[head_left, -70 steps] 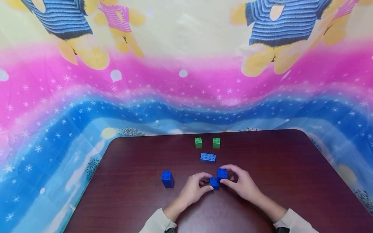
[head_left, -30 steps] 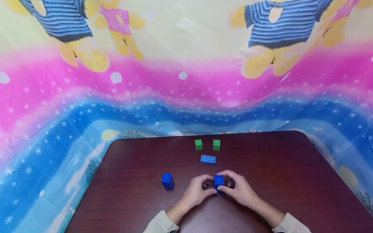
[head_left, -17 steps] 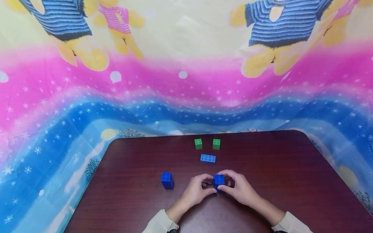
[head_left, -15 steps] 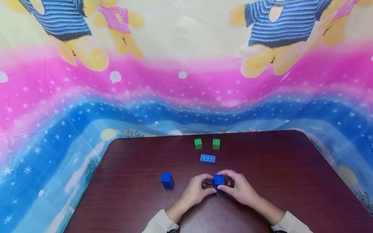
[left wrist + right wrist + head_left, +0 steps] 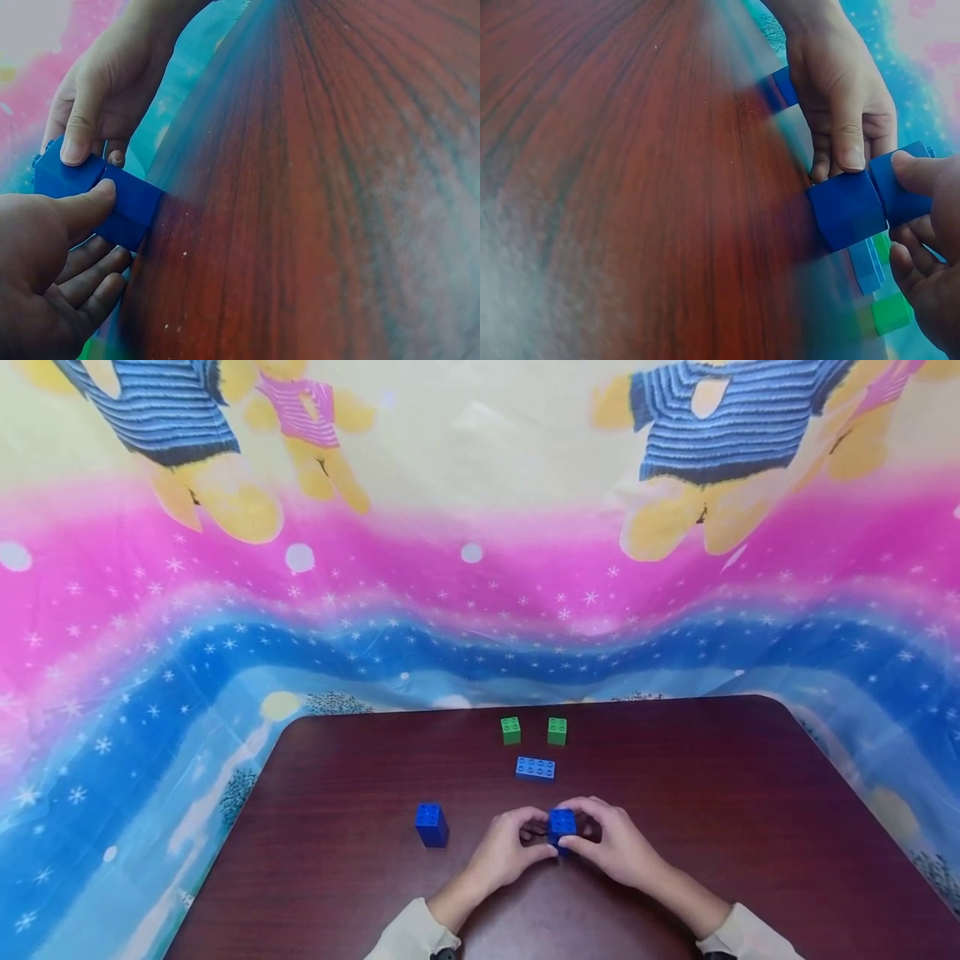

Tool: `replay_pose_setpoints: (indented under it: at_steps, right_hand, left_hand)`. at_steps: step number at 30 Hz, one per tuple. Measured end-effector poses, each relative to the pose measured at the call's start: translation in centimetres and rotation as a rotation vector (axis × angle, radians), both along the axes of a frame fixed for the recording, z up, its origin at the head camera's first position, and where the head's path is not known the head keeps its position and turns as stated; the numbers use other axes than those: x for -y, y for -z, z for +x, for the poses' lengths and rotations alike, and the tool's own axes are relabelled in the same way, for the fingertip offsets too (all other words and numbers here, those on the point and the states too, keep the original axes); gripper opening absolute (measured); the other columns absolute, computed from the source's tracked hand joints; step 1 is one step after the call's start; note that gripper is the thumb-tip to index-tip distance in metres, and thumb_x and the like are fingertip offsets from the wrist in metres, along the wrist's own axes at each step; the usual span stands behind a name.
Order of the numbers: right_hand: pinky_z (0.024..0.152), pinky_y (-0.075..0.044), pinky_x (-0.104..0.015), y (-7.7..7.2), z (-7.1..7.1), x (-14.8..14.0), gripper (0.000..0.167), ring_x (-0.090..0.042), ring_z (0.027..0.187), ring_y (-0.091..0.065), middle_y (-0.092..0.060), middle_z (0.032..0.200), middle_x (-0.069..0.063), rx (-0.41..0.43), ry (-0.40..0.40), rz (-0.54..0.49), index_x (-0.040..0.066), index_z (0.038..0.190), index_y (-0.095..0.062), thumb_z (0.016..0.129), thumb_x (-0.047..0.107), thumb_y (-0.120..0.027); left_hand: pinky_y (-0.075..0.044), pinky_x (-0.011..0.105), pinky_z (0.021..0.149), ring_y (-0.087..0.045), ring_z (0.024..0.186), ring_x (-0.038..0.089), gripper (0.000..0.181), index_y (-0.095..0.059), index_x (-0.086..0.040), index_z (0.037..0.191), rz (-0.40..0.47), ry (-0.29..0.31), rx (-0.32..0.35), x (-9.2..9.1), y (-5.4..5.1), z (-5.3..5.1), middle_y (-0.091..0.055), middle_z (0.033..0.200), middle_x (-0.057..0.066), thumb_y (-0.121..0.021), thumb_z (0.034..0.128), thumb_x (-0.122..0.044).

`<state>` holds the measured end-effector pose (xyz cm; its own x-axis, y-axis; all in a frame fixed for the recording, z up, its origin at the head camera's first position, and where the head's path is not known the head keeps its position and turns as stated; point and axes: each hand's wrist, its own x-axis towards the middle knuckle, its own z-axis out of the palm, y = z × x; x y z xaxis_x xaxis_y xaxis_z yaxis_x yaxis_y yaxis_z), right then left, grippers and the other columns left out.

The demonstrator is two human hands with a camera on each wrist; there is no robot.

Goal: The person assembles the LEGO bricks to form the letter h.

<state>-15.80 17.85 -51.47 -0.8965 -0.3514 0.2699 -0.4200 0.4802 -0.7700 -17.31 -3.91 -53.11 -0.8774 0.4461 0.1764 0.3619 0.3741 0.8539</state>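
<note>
Two dark blue bricks stand one on top of the other between the hands. My right hand (image 5: 618, 847) pinches the upper brick (image 5: 562, 821) between thumb and fingers. Lower down, my left hand (image 5: 506, 852) pinches the lower brick (image 5: 129, 206) with thumb and fingertips. In the right wrist view, the lower brick (image 5: 846, 210) and the upper brick (image 5: 900, 186) meet along a thin seam; whether they are fully pressed together I cannot tell. In the head view the fingers hide most of the lower brick.
Left of the hands a dark blue stack (image 5: 431, 825) stands on the brown table (image 5: 337, 877). Beyond the hands lies a lighter blue eight-stud brick (image 5: 536, 767), with two green bricks, one left (image 5: 511, 731) and one right (image 5: 557, 731), near the back edge. A patterned cloth (image 5: 480, 593) hangs behind.
The upper brick, earlier held up and to the right of the lower one, now sits over it. Both hands have come together around the bricks and have barely moved in the last half second.
</note>
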Motion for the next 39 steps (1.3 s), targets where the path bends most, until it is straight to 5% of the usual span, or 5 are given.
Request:
replay_pose_setpoints:
  at_steps: [28, 39]
  right_hand:
    - [0.085, -0.058, -0.033, 0.42, 0.31, 0.41, 0.036, -0.008, 0.1, -0.062, -0.065, 0.111, 0.01, -0.054, 0.045, 0.062, 0.022, 0.122, -0.067, 0.089, 0.023, -0.081]
    - [0.083, -0.058, -0.032, 0.54, 0.11, 0.44, 0.034, -0.008, 0.1, -0.063, -0.065, 0.112, 0.008, -0.072, 0.022, 0.075, 0.02, 0.123, -0.068, 0.091, 0.025, -0.078]
  left_hand:
    - [-0.056, 0.022, 0.079, -0.07, 0.091, 0.009, 0.036, -0.071, -0.005, 0.112, -0.015, -0.007, -0.014, 0.02, 0.35, -0.24, -0.075, 0.102, 0.005, -0.088, 0.081, -0.014]
    - [-0.057, 0.022, 0.079, -0.07, 0.09, 0.009, 0.036, -0.072, -0.004, 0.111, -0.009, -0.009, -0.004, 0.07, 0.42, -0.31, -0.075, 0.102, 0.005, -0.088, 0.0807, -0.014]
